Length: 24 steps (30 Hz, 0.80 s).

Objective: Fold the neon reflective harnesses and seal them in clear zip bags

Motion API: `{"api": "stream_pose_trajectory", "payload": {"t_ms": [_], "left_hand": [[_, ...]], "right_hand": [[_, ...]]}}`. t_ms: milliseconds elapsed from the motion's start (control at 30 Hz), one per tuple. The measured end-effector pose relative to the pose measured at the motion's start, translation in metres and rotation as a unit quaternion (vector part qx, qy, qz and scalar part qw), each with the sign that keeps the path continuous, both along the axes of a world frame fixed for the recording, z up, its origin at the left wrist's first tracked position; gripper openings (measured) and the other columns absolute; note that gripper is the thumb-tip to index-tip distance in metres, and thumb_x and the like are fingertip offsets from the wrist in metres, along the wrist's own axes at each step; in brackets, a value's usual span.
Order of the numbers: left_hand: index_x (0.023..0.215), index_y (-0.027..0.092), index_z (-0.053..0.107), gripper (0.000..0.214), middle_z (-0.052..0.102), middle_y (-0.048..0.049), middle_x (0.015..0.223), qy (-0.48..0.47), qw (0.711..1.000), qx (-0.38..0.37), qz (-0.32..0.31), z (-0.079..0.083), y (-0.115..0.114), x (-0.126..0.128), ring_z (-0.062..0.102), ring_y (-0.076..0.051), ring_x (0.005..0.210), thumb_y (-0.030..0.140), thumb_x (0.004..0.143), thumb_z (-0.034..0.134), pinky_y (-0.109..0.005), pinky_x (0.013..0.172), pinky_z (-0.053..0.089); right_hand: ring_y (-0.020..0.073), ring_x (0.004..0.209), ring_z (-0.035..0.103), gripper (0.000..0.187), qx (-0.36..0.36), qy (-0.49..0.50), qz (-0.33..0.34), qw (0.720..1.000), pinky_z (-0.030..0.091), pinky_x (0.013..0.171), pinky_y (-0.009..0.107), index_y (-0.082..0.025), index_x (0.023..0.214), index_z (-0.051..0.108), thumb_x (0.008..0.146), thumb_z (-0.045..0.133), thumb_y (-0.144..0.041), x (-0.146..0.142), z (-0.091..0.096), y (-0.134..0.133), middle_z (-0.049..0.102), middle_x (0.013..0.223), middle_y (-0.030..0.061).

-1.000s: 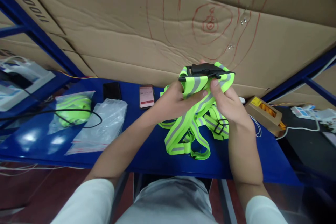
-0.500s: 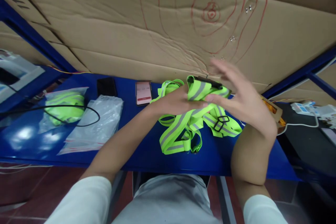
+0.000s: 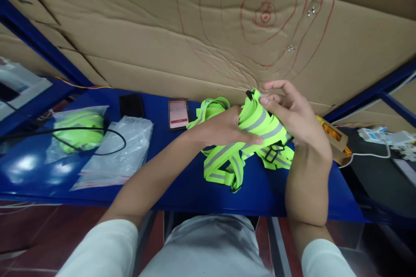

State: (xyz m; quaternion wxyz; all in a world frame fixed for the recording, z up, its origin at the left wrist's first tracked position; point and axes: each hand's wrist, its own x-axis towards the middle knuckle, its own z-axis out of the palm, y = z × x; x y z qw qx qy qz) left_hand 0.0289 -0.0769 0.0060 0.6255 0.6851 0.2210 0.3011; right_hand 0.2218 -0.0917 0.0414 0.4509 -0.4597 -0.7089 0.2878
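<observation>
A neon-yellow reflective strap vest point(image 3: 250, 138) with grey bands and black buckles is bunched above the blue table point(image 3: 182, 186). My left hand point(image 3: 224, 130) grips its folded middle from the left, thumb pressed along the fabric. From the right, my right hand point(image 3: 292, 112) pinches the top fold with thumb and forefinger, the other fingers curled above it. Loose loops of strap hang down onto the table below both hands.
A bagged neon vest point(image 3: 78, 132) and an empty clear bag point(image 3: 120, 151) lie at the left, crossed by a black cable. A dark phone point(image 3: 131, 104) and a lit phone point(image 3: 178, 113) rest near the cardboard wall. A small cardboard box point(image 3: 334, 136) sits at the right.
My right hand let go, swung open above the vest, then came back and pinched its top fold. The bundle sank lower toward the table, while my left hand kept its hold.
</observation>
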Motion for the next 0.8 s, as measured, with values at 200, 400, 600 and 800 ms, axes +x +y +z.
{"api": "stream_pose_trajectory", "payload": {"t_ms": [200, 400, 600, 800], "left_hand": [[0.102, 0.013, 0.073, 0.035, 0.077, -0.0056, 0.102, -0.033, 0.996, 0.016, 0.077, -0.005, 0.006, 0.001, 0.072, -0.023, 0.097, 0.022, 0.071, 0.085, -0.035, 0.088, 0.058], [0.099, 0.013, 0.074, 0.034, 0.079, -0.0085, 0.098, -0.091, 0.991, -0.096, 0.001, -0.002, 0.005, -0.001, 0.076, -0.026, 0.094, 0.028, 0.072, 0.088, -0.037, 0.085, 0.06], [0.102, 0.013, 0.075, 0.03, 0.08, -0.0102, 0.095, -0.018, 0.985, -0.129, -0.115, 0.007, -0.006, 0.001, 0.077, -0.025, 0.093, 0.035, 0.083, 0.081, -0.039, 0.091, 0.061], [0.103, 0.017, 0.074, 0.031, 0.079, -0.0065, 0.087, 0.039, 0.99, -0.056, -0.126, 0.002, -0.007, -0.001, 0.077, -0.022, 0.082, 0.042, 0.085, 0.078, -0.033, 0.078, 0.061]], "right_hand": [[0.0272, 0.118, 0.066, 0.038, 0.083, -0.217, 0.027, 0.972, 0.051, 0.099, 0.041, -0.027, 0.127, 0.069, 0.1, 0.056, -0.051, -0.01, 0.005, -0.014, 0.071, 0.128, 0.0068], [0.0218, 0.07, 0.069, 0.039, 0.075, -0.177, -0.048, 0.98, 0.049, 0.064, 0.03, -0.021, 0.088, 0.074, 0.095, 0.061, -0.058, -0.017, 0.006, -0.018, 0.069, 0.069, 0.0019], [0.015, 0.053, 0.057, 0.055, -0.008, 0.027, -0.06, 0.998, 0.04, 0.046, 0.027, -0.021, 0.064, 0.062, 0.089, 0.061, -0.069, -0.002, 0.002, -0.003, 0.058, 0.056, 0.0006], [0.0159, 0.063, 0.063, 0.04, -0.101, 0.084, 0.046, 0.99, 0.052, 0.056, 0.028, -0.029, 0.109, 0.067, 0.085, 0.073, -0.06, 0.001, -0.003, 0.006, 0.07, 0.08, -0.0007]]}}
